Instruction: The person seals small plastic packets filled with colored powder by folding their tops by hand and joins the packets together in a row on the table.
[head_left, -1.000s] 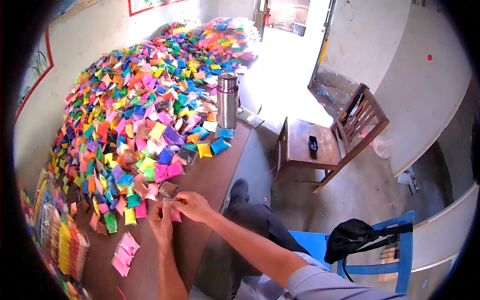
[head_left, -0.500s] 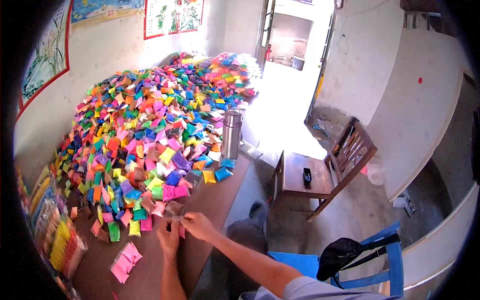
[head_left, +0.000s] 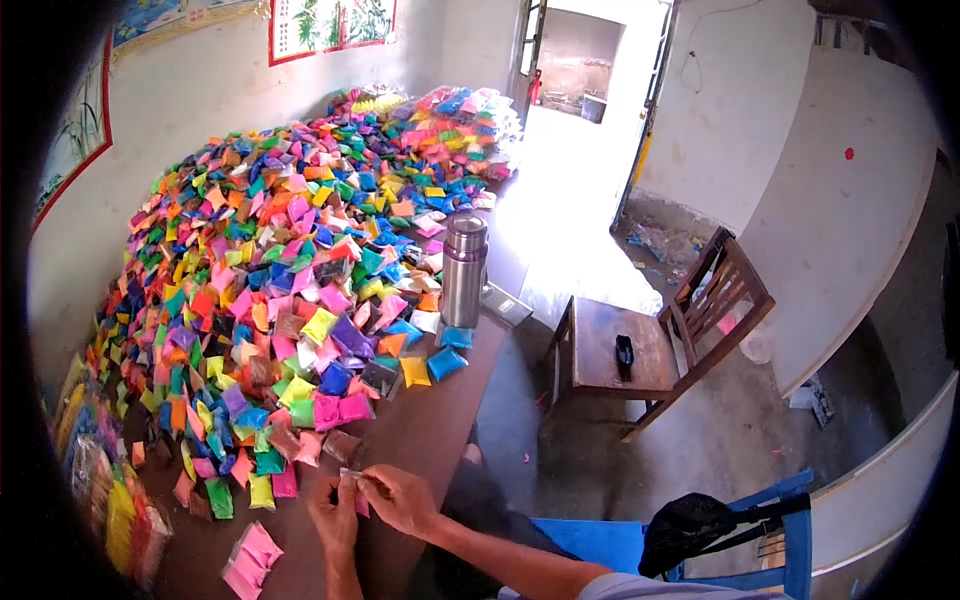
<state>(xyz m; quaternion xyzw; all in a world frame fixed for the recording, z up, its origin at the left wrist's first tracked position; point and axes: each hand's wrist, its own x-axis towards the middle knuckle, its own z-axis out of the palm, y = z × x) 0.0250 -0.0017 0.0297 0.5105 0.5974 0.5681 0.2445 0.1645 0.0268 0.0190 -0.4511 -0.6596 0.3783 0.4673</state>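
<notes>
Together, your left hand (head_left: 333, 512) and right hand (head_left: 403, 500) pinch a filmy packet (head_left: 350, 472); brown table (head_left: 425, 418) stands by pale wall (head_left: 210, 70).

Steel flask (head_left: 464, 285), wooden chair (head_left: 597, 345), black bag (head_left: 686, 534)

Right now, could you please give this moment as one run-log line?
left hand: holding small packet; right hand: pinching same packet; nearby: brown packet, pink packets on table; steel flask: upright

A small pink packet (head_left: 362, 503), clear edge uppermost, is held between left hand (head_left: 331, 512) and right hand (head_left: 402, 500).
</notes>
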